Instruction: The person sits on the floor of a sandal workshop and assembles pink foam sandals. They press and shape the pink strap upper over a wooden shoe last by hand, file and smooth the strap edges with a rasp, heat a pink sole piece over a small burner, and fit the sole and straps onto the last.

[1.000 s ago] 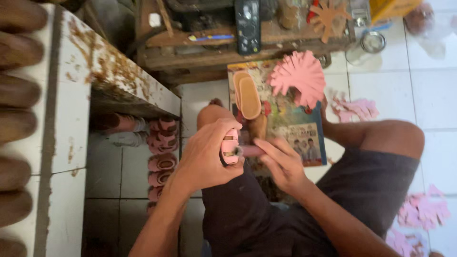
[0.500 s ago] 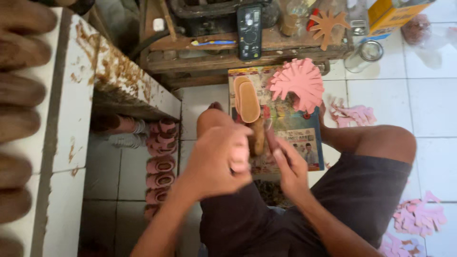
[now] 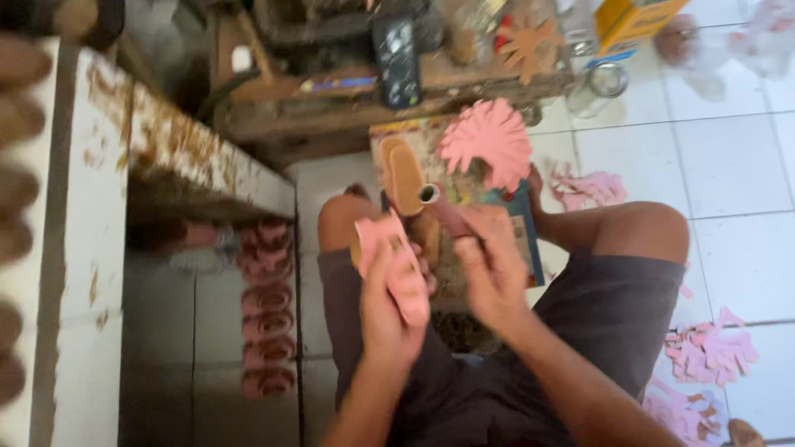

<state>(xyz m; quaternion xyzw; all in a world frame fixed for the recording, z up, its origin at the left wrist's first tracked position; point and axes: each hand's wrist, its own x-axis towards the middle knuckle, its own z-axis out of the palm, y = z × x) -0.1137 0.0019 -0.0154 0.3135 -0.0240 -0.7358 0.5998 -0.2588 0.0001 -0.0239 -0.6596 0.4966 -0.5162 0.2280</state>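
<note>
Over the lap at centre frame, left hand [image 3: 389,306] grips the pink sandal upper [image 3: 393,261] while right hand [image 3: 489,265] pinches a small tube [image 3: 432,197] at twelve o'clock, seemingly mid-gluing, needing steady aim.

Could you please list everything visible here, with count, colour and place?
pink strap piece: one, pink, held in the left hand
small tube: one, pinkish with an open end, at the right hand's fingertips
tan sole: one, tan, on the printed board ahead of the knees
fan of pink cutouts: one stack, pink, on that board
finished pink pieces: a row, pink, on the floor left
loose pink cutouts: a heap, pink, floor right
glass jar: one, clear, floor top right
left hand: gripping the strap piece
right hand: at the tube
</note>
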